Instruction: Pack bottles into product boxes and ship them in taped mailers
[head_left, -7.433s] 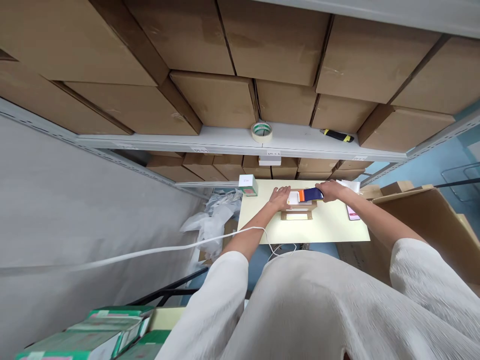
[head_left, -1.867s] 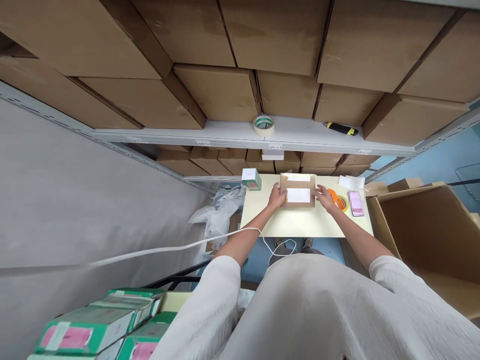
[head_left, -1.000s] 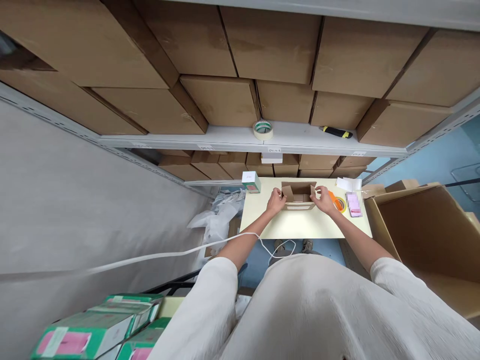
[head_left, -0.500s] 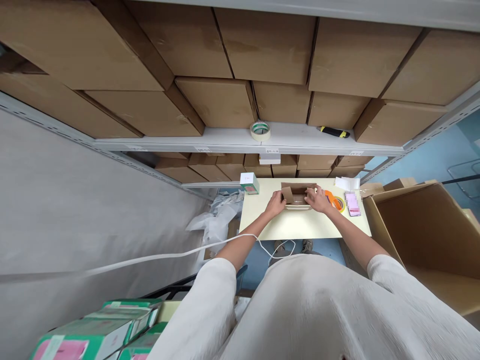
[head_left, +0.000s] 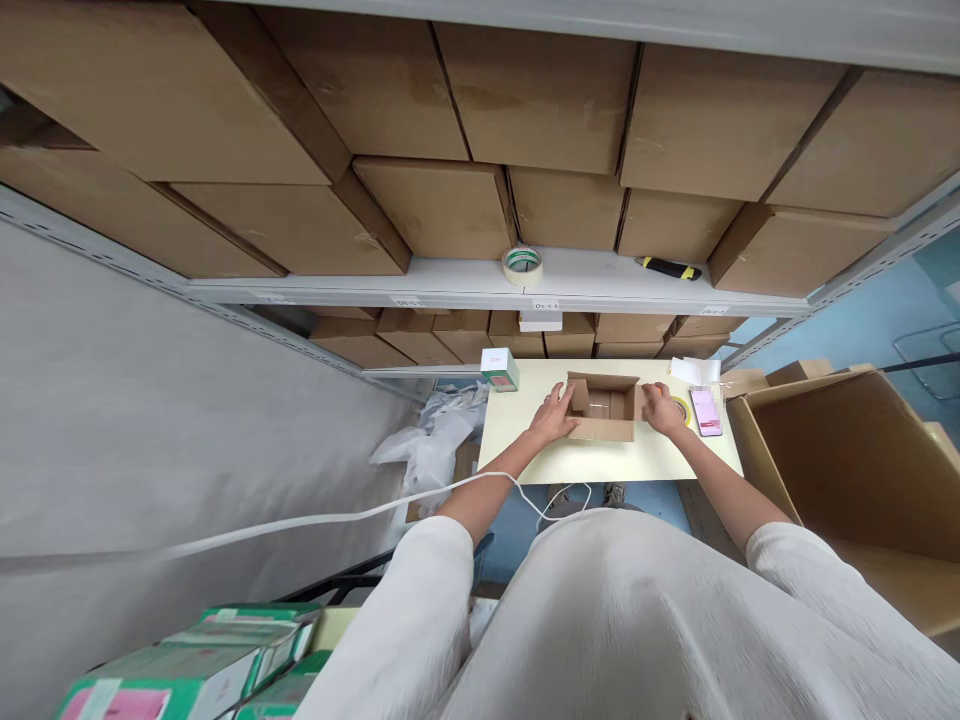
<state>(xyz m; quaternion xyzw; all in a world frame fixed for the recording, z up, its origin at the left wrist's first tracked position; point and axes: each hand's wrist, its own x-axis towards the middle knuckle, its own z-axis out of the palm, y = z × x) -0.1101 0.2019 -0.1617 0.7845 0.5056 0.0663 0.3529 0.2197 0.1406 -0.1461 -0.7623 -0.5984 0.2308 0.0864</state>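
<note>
A small cardboard box (head_left: pixel 600 430) lies open-topped on the cream table (head_left: pixel 540 462), its inside showing bare cardboard. My left hand (head_left: pixel 553 414) holds the box at its left side, thumb at the front and fingers toward the back. Just off the right side of the box, my right hand (head_left: pixel 663 410) is closed over the orange tape dispenser. The hand hides most of the dispenser; its yellow tape roll (head_left: pixel 682 408) shows beside the fingers.
A phone (head_left: pixel 706 412) and white paper (head_left: pixel 694 371) lie at the table's right. A green-and-white carton (head_left: pixel 499 369) stands at its back left. Above are shelves of cardboard boxes, with a masking tape roll (head_left: pixel 523 265) and cutter (head_left: pixel 669 268). A large open carton (head_left: pixel 862 450) is on the right.
My right hand has left the box and moved right onto the tape dispenser. The box has tipped so its inside shows more. My left hand has opened wider along the box's left side.
</note>
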